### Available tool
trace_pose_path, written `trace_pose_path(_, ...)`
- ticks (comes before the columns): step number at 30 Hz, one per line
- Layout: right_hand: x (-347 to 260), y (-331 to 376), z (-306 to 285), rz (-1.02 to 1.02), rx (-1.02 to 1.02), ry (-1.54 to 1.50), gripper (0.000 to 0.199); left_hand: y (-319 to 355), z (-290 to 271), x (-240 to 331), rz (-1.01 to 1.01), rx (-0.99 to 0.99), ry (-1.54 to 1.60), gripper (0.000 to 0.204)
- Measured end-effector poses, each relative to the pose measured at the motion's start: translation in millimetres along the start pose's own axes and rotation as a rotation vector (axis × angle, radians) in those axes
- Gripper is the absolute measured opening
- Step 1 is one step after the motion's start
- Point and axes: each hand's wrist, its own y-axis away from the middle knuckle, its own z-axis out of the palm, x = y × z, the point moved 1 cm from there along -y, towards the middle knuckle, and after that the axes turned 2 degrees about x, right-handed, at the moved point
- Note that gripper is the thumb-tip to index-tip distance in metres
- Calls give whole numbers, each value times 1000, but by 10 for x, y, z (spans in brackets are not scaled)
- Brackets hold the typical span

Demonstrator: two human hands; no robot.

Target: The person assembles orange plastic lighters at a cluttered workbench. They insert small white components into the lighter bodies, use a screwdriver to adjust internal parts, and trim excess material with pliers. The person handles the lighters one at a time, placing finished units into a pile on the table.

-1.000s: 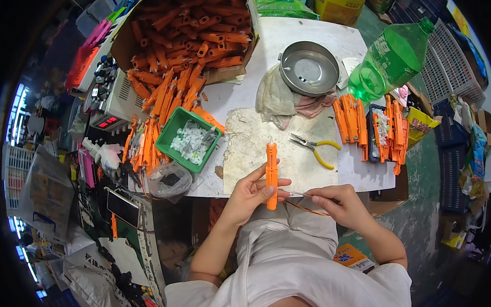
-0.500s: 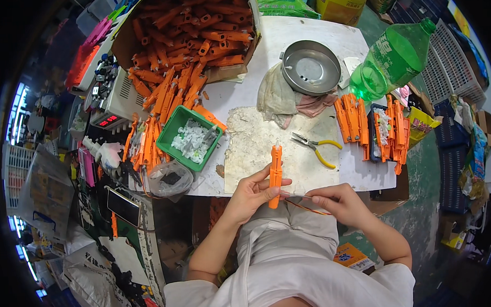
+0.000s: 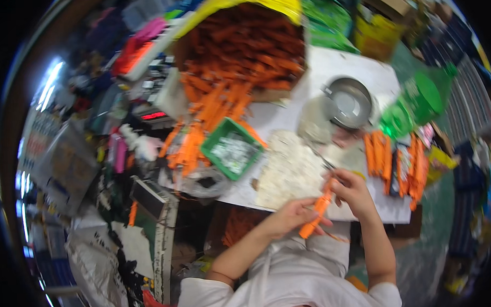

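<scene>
The left hand (image 3: 292, 217) grips the lower part of an orange tube (image 3: 316, 213), held tilted just over the near edge of the white table (image 3: 356, 68). The right hand (image 3: 354, 190) clasps its upper end. A green tray (image 3: 232, 149) sits nearby beside heaped orange tubes (image 3: 201, 133).

green tray (image 3: 232, 152) and metal bowl (image 3: 350, 103) flank bare tabletop (image 3: 289, 173).

A big box (image 3: 242, 51) heaped with orange parts stands at the table's (image 3: 339, 63) far edge, more spilling beside a green tray (image 3: 232, 154) of small pale bits. A metal bowl (image 3: 349, 102) sits near a green bottle (image 3: 417, 101). Further orange pieces (image 3: 397, 167) lie in a row at the right.
</scene>
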Motion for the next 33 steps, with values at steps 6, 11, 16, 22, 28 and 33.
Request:
trace_pose_path(6, 330, -98, 200, -25, 217, -541, 15, -81, -83, -129, 653, 269, -103, 62)
trace_pose_path(11, 568, -49, 405, 22, 150, -672, 15, -255, -114, -290, 816, 417, -135, 51)
trace_pose_path(16, 513, 83, 158, -161, 315, 352, 20, -182, -302, -130, 847, 615, -392, 45)
trace_pose_path(22, -100, 395, 120, -537, 453, 662, 21, -89, -269, 97, 829, 629, -662, 41)
trace_pose_path(28, -432, 418, 289, -778, 404, 876, 26, 28, -336, 153, 769, 613, -756, 39)
trace_pose_path(33, -382, 456, 259, -770, 394, 880, 27, 40, -316, 213, 742, 575, -745, 42)
